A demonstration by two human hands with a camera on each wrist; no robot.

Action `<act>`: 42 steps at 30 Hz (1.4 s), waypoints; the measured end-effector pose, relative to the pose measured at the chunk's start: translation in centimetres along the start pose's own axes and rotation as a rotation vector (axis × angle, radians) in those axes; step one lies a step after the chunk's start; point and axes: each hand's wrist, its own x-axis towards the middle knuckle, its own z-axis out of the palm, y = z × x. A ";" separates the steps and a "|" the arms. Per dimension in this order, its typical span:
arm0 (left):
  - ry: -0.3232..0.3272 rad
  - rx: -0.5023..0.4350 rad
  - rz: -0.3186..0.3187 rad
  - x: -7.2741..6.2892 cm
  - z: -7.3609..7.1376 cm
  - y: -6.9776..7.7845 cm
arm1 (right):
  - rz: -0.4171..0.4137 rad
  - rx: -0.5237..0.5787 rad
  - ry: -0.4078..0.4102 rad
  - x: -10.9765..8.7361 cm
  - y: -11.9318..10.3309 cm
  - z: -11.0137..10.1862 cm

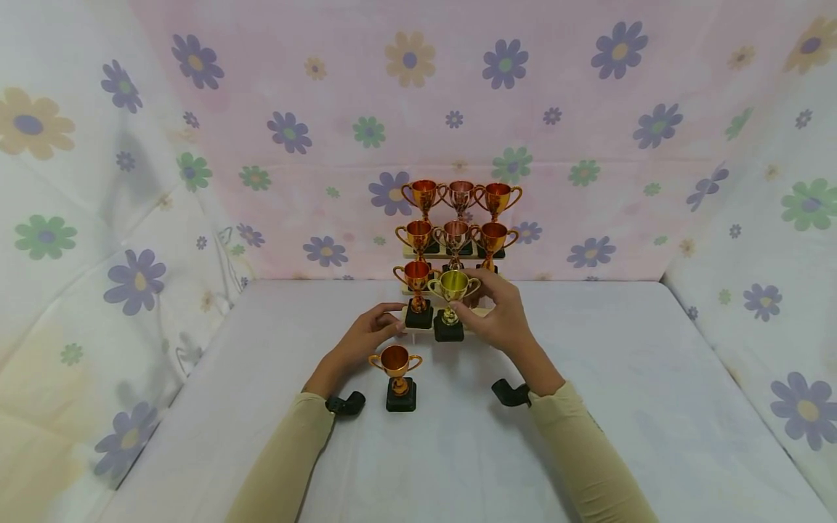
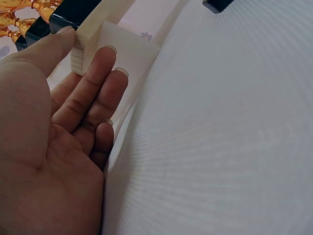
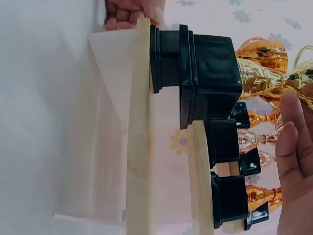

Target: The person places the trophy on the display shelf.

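My right hand (image 1: 506, 316) holds a small gold trophy cup (image 1: 450, 320) by its stem, the thumb in front. The cup is upright, its black base by the front shelf of a tiered stand; whether they touch I cannot tell. My left hand (image 1: 362, 338) grips the left end of that wooden shelf (image 3: 138, 161), thumb on top near a black base and a finger behind the board. On the shelf beside the gold cup stands an orange-copper trophy (image 1: 416, 274). Another orange-copper trophy (image 1: 401, 394) stands on the table in front of the stand.
Higher tiers carry rows of copper and rose trophies (image 1: 461, 192), close together. The stand has translucent pale side panels (image 2: 124, 49). White cloth covers the table (image 1: 601, 407). A flowered cloth backdrop (image 1: 366, 87) rises behind and at both sides.
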 end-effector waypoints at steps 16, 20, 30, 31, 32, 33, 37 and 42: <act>0.001 -0.009 -0.001 0.1 0.0 0.2 | 0.115 -0.033 0.036 -0.1 2.0 -0.1; 0.000 -0.008 -0.005 0.2 0.1 0.3 | 0.150 -0.017 0.039 -0.2 2.1 0.1; -0.006 -0.009 0.021 0.2 0.0 0.0 | 0.164 0.010 0.032 -0.3 2.6 0.4; -0.006 -0.007 0.021 0.2 0.0 0.0 | 0.163 0.011 0.031 -0.3 2.6 0.4; -0.006 -0.007 0.021 0.2 0.0 0.0 | 0.160 0.010 0.030 -0.3 2.6 0.5; -0.007 -0.006 0.023 0.2 0.0 0.1 | 0.157 0.010 0.030 -0.3 2.6 0.5; -0.006 -0.006 0.021 0.1 0.0 0.1 | 0.155 -0.002 0.032 -0.4 2.6 0.6; -0.004 -0.003 0.012 0.0 0.0 0.2 | 0.178 -0.009 0.026 -0.5 3.0 0.9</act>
